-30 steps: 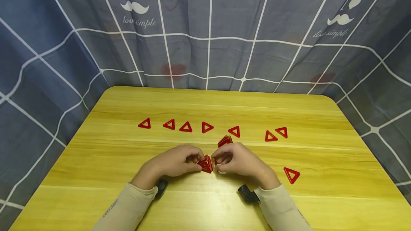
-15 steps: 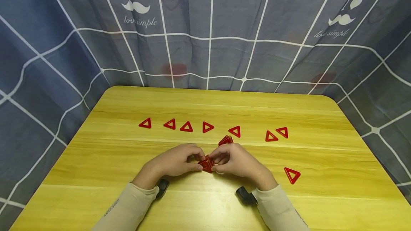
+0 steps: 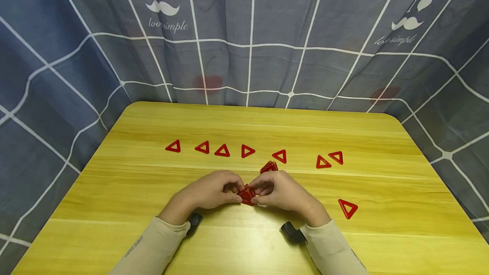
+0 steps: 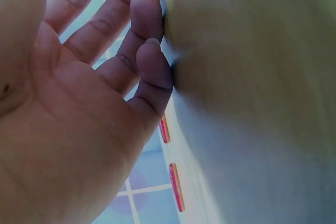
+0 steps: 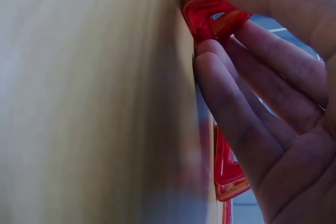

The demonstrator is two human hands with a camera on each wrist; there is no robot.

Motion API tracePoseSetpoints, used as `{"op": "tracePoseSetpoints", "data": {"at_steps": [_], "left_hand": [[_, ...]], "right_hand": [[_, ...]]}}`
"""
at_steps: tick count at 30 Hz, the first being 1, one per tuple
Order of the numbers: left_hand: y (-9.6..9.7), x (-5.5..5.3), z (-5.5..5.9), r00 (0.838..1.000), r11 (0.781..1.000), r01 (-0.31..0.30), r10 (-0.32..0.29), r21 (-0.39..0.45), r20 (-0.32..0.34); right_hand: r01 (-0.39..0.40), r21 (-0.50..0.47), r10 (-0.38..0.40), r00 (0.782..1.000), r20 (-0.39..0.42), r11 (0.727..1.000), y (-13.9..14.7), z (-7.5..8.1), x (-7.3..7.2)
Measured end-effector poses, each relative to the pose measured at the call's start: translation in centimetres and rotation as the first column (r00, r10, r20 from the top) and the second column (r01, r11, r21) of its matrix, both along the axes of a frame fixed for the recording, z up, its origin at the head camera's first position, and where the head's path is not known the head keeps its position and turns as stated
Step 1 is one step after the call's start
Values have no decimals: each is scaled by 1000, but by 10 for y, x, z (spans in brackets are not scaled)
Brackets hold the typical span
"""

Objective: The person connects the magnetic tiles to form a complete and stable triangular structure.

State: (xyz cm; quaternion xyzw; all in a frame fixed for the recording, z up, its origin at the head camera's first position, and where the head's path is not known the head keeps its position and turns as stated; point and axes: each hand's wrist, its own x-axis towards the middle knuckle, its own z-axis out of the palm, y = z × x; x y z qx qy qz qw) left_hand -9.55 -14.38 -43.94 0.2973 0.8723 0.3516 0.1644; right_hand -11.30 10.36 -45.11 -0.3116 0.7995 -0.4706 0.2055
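Observation:
A small pyramid-like cluster of red translucent triangle tiles (image 3: 247, 196) stands on the table between both hands. From its left side my left hand (image 3: 212, 191) pinches it with thumb and index finger; in the left wrist view that hand's other fingers are curled, their tips at the tabletop, and the cluster is hidden. My right hand (image 3: 282, 192) grips the right side of the cluster, thumb in front and index finger over the top. In the right wrist view its red tiles (image 5: 202, 11) show under the thumb. Just behind the right hand is another standing red tile cluster (image 3: 269, 166), partly covered.
Several flat red triangle tiles (image 3: 222, 150) lie in a loose row along the back of the wooden table (image 3: 244, 241). One more red triangle tile (image 3: 348, 209) lies to the right of the right hand. A blue-grey checked curtain (image 3: 275, 67) hangs around the table.
The right hand has moved slightly left, bringing the tile it held apart a second ago up against the cluster. The left hand has stayed almost in place.

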Motion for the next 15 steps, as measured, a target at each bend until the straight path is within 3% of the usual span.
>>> {"op": "tracePoseSetpoints", "data": {"at_steps": [7, 15], "left_hand": [[1, 0, 0, 1000, 1000, -28, 28, 1, 6], [7, 4, 2, 985, 985, -173, 173, -26, -4]], "right_hand": [[14, 23, -13, 999, -34, 1000, -2, 2, 0], [69, 42, -64, 991, -119, 997, -2, 1, 0]]}}
